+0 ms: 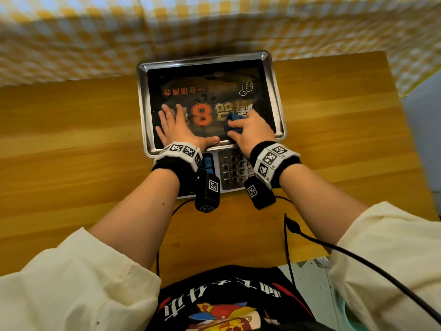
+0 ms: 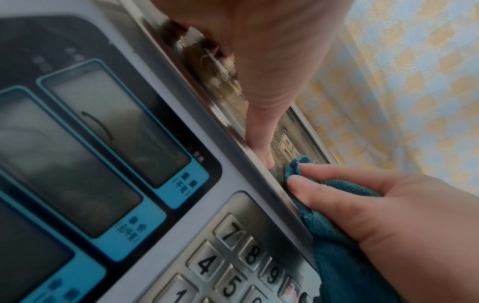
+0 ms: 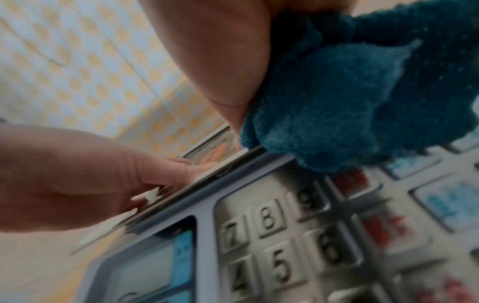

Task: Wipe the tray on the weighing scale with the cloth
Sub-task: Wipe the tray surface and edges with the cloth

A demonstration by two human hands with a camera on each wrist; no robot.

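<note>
While the left hand (image 1: pixel 175 129) is pressing flat, the right hand (image 1: pixel 250 132) is gripping the cloth (image 1: pixel 232 121), wiping the tray (image 1: pixel 272 75); next, probably sweeping farther.

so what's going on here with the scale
A person is wiping the metal tray that sits on a weighing scale on a wooden table. The right hand grips a bunched blue cloth against the tray's near right part. The left hand lies flat on the near left part, fingers spread, likely steadying it. The far half shows smudges, so the wiping looks unfinished.
</note>
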